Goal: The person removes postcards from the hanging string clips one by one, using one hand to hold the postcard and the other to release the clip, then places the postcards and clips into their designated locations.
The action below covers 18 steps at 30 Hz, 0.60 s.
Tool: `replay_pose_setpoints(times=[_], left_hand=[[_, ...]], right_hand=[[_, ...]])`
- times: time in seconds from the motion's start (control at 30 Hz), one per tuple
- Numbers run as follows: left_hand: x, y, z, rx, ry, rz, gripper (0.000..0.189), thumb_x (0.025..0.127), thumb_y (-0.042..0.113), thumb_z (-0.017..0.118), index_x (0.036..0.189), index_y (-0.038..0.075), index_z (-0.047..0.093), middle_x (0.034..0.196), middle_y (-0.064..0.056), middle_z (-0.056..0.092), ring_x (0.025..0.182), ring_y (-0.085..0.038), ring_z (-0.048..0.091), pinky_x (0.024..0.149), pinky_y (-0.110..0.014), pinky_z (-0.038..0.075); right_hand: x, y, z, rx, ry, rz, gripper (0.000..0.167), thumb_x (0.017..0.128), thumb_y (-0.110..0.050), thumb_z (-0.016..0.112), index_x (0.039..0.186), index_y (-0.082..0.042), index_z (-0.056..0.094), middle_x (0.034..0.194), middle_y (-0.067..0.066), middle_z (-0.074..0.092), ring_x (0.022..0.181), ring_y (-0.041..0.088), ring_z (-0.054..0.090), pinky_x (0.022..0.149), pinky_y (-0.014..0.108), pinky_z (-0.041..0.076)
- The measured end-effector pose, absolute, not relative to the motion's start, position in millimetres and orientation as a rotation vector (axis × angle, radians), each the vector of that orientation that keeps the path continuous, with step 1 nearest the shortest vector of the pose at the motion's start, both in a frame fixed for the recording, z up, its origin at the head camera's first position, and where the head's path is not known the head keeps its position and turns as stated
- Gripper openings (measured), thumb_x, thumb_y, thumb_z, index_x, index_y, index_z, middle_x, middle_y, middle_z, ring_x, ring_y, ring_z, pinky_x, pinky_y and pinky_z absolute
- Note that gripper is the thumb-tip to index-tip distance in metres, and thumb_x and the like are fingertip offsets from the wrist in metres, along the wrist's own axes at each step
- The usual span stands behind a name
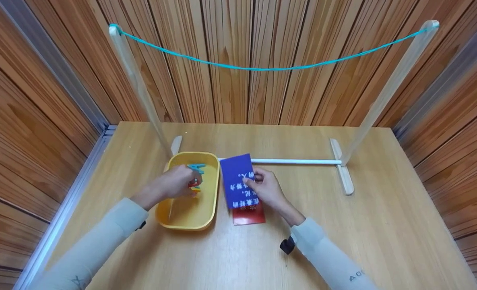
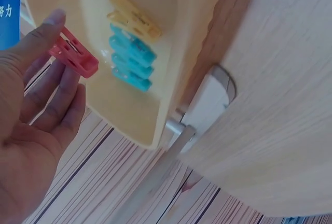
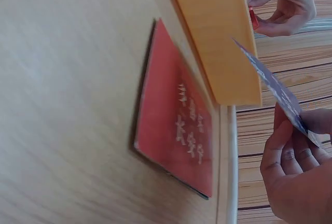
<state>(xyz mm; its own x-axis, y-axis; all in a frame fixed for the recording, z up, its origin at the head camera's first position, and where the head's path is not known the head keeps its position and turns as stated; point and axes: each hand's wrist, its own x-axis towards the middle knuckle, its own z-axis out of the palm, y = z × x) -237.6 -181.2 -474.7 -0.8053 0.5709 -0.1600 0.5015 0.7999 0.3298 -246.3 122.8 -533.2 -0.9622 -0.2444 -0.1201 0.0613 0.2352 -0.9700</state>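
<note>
Between thumb and fingers, my left hand point(image 2: 44, 84) pinches a red clothespin point(image 2: 75, 55) over the yellow basin point(image 1: 206, 213). Inside the basin, a yellow clothespin point(image 2: 134, 16) and several teal clothespins point(image 2: 132, 60) lie in a row. My right hand point(image 1: 268, 187) holds a blue card point(image 1: 236, 177) with white writing by its edge, thumb on top; in the right wrist view the card point(image 3: 280, 92) is seen nearly edge-on. Below it on the table lies a red card point(image 3: 176, 120) with pale writing, partly hidden by the blue card in the head view.
A teal cord point(image 1: 262, 69) hangs slack between two upright wooden posts, the left post point(image 1: 137, 84) behind the basin and the right post point(image 1: 391, 92) opposite. A white rod point(image 1: 298, 161) joins their feet. Wood-plank walls enclose the table point(image 1: 383, 233) at the back and sides.
</note>
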Motion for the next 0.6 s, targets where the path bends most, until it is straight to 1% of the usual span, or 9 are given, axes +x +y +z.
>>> replay_pose_setpoints(times=[0.13,0.23,0.33,0.47,0.53,0.6], left_hand=[[-236.3,-180.0,-482.5,0.827,2.742,0.395,0.030,0.087,0.010,0.086,0.115,0.006,0.078,0.106,-0.010,0.080,0.091,-0.024,0.074,0.088,-0.039,0.066],[-234.1,-180.3,-486.1,0.780,2.733,0.401,0.033,0.087,0.006,0.085,0.119,0.006,0.077,0.111,-0.011,0.080,0.098,-0.026,0.073,0.095,-0.043,0.064],[-232.9,-181.0,-490.6,0.771,2.721,0.406,0.034,0.087,0.002,0.084,0.120,0.004,0.076,0.112,-0.013,0.079,0.099,-0.027,0.072,0.098,-0.044,0.063],[-230.7,-182.7,-495.5,0.724,2.705,0.395,0.030,0.089,0.004,0.082,0.119,0.006,0.077,0.110,-0.011,0.079,0.097,-0.026,0.071,0.099,-0.044,0.063],[-229.0,-183.5,-497.6,0.667,2.695,0.385,0.029,0.092,0.006,0.080,0.121,0.009,0.077,0.112,-0.008,0.078,0.100,-0.026,0.070,0.102,-0.044,0.062],[-227.8,-183.6,-499.7,0.633,2.683,0.371,0.027,0.093,0.008,0.079,0.120,0.012,0.078,0.110,-0.006,0.078,0.100,-0.025,0.068,0.102,-0.043,0.061]], right_hand=[[-241.6,126.1,-540.1,-0.166,2.242,-1.780,0.024,0.101,-0.010,0.069,0.124,-0.003,0.071,0.107,0.015,0.079,0.091,0.020,0.078,0.081,0.033,0.066],[-239.1,128.7,-545.0,-0.146,2.227,-1.767,0.025,0.101,-0.009,0.068,0.125,-0.003,0.069,0.108,0.015,0.079,0.092,0.020,0.078,0.081,0.033,0.066],[-237.1,129.8,-550.0,-0.144,2.230,-1.763,0.026,0.100,-0.006,0.068,0.125,0.001,0.067,0.108,0.019,0.079,0.091,0.021,0.079,0.079,0.032,0.066],[-234.8,129.8,-554.7,-0.149,2.238,-1.775,0.025,0.098,-0.001,0.068,0.121,0.007,0.064,0.104,0.025,0.078,0.086,0.021,0.078,0.075,0.032,0.066],[-233.6,129.9,-556.9,-0.127,2.237,-1.780,0.025,0.097,0.001,0.068,0.121,0.008,0.064,0.104,0.025,0.078,0.084,0.021,0.078,0.075,0.032,0.066],[-232.9,130.0,-559.6,-0.107,2.238,-1.780,0.028,0.096,0.003,0.068,0.123,0.008,0.063,0.104,0.025,0.077,0.084,0.021,0.077,0.074,0.033,0.066]])
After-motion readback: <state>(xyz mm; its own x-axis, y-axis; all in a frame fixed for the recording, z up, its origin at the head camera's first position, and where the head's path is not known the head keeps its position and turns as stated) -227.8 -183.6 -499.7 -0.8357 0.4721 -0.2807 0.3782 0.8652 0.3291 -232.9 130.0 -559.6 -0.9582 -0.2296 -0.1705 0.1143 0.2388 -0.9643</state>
